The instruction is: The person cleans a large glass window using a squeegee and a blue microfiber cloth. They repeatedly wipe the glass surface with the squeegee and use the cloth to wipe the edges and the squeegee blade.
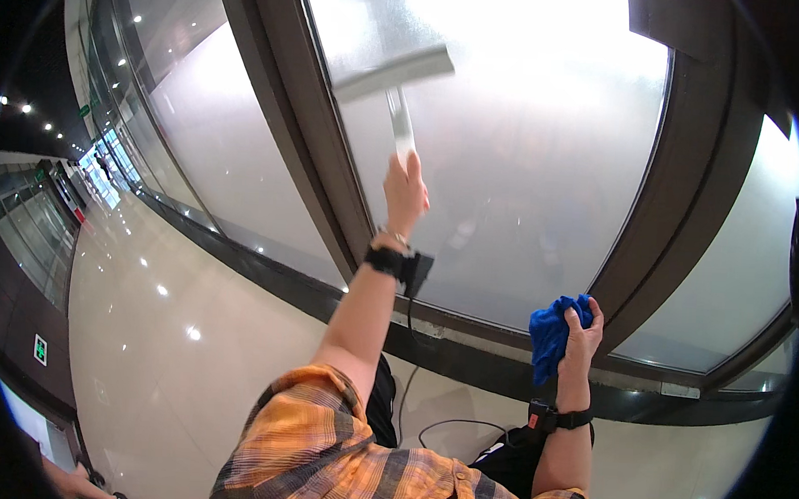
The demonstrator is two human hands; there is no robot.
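My left hand (405, 194) is closed round the handle of a white window squeegee (402, 120), arm stretched up and forward. The squeegee's wide head lies slantwise at the upper left of a frosted-looking glass pane (509, 192), close to the dark frame; whether its blade touches the glass I cannot tell. Lower and to the right, my right hand (581, 338) grips a bunched blue cloth (551, 335) in front of the pane's bottom right corner. Part of the cloth hangs below the fingers.
Dark brown frame posts (311, 130) border the pane. A black cable (406, 375) runs down from my left wrist strap. Glossy beige floor (164, 328) stretches into a long corridor on the left. Another person's hand (73, 482) shows at the lower left edge.
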